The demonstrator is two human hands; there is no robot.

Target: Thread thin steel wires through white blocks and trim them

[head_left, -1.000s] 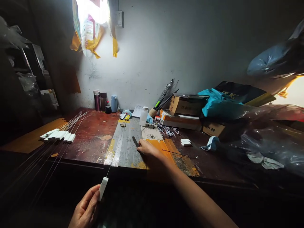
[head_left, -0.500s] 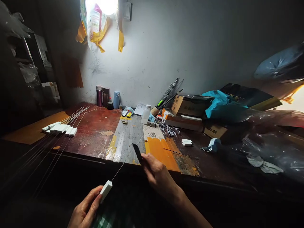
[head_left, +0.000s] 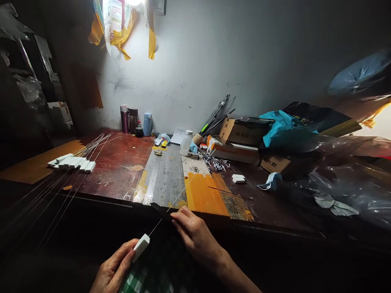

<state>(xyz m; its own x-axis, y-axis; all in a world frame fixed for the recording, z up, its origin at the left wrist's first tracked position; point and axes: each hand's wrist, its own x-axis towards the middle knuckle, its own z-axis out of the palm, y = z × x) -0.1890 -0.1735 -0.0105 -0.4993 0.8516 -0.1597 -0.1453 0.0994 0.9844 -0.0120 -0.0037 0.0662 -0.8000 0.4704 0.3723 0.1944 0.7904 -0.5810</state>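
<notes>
Low at the centre-left, my left hand [head_left: 117, 264] grips a white block [head_left: 141, 247] between thumb and fingers. A thin rod [head_left: 155, 228] sticks out of the block's upper end, slanting up to the right. My right hand [head_left: 191, 228] pinches a dark flat piece [head_left: 159, 208], which lies across the line of the rod near the table's front edge. Beyond the dark piece a thin pale line continues up over the grey strip. At the left of the table, several white blocks [head_left: 73, 162] with long thin rods through them lie side by side.
Behind stand flasks [head_left: 124, 120], a blue bottle [head_left: 147, 124] and a translucent bottle [head_left: 186, 143]. Cardboard boxes [head_left: 241, 132], a face mask [head_left: 270, 181] and plastic bags [head_left: 345, 179] crowd the right. Small white blocks [head_left: 238, 178] lie right of the orange tape [head_left: 203, 193]. The table edge [head_left: 104, 200] runs beyond my hands.
My right hand has moved down and left, and the dark piece has turned from steep to flatter, nearer the rod. My left hand with the block has shifted slightly right. The view has shifted somewhat.
</notes>
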